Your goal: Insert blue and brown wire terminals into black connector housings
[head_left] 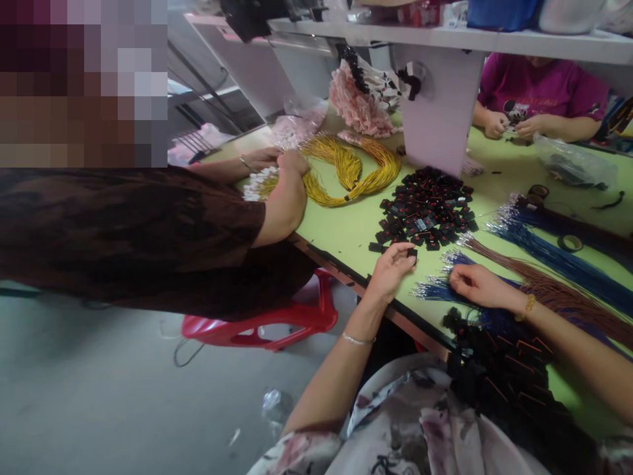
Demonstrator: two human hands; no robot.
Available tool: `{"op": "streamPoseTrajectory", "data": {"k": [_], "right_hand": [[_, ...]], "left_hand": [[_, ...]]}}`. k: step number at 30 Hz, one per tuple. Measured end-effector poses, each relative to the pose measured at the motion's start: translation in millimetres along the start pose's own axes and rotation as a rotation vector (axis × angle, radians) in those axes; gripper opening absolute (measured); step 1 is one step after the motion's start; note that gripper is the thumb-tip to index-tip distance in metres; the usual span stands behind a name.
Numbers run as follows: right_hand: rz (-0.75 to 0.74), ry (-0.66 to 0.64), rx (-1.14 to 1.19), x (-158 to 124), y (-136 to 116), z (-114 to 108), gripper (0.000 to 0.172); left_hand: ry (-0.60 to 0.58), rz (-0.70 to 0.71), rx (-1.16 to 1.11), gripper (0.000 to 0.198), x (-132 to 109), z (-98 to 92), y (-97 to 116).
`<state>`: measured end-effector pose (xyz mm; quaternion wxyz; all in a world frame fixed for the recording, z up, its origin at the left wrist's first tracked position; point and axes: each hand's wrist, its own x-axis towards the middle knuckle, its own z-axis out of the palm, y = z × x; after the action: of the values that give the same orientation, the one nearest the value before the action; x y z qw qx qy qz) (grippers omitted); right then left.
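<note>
Just beyond the left hand (390, 269), which is nearly closed in a pinch on one black housing (412, 253), best held steady and square, lies a housing pile (426, 206), while the right hand (477, 285) curls loosely over blue wires (437, 289), any grip there unclear.

pale blouse (425, 422) with blotchy mauve-and-black floral print at five o'clock, matching left sleeve (306, 455) at six, thin silver-toned bangle (359, 340) round left wrist (372, 318) at five, yellow-gold bracelet (530, 306) round right wrist (514, 301) near four
</note>
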<state>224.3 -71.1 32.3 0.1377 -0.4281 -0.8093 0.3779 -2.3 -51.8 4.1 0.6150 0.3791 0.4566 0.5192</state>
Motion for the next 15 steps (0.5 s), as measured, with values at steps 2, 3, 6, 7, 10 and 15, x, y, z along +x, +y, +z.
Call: {"op": "streamPoseTrajectory", "data": {"k": [2,3,6,7,10,15], "right_hand": [[-0.003,0.015,0.152,7.1,1.8,4.3,0.013],[-0.004,0.025,0.213,10.2,2.1,6.4,0.014],[0.008,0.067,0.316,13.5,0.0,9.9,0.016],[0.019,0.084,0.327,12.4,-1.5,9.9,0.016],[0.052,0.134,0.311,5.6,-6.6,8.4,0.015],[0.064,0.217,0.182,-3.5,-10.8,7.6,0.016]], "left_hand": [[-0.057,-0.067,-0.068,0.033,-7.0,3.9,2.3],[-0.084,-0.092,-0.098,0.033,-10.5,6.1,3.0],[-0.117,-0.144,-0.201,0.033,-19.9,13.4,2.5],[-0.126,-0.159,-0.224,0.033,-22.6,16.1,1.2],[-0.162,-0.230,-0.274,0.034,-28.4,25.5,-5.2],[-0.221,-0.301,-0.358,0.031,-32.0,39.3,-14.5]]}}
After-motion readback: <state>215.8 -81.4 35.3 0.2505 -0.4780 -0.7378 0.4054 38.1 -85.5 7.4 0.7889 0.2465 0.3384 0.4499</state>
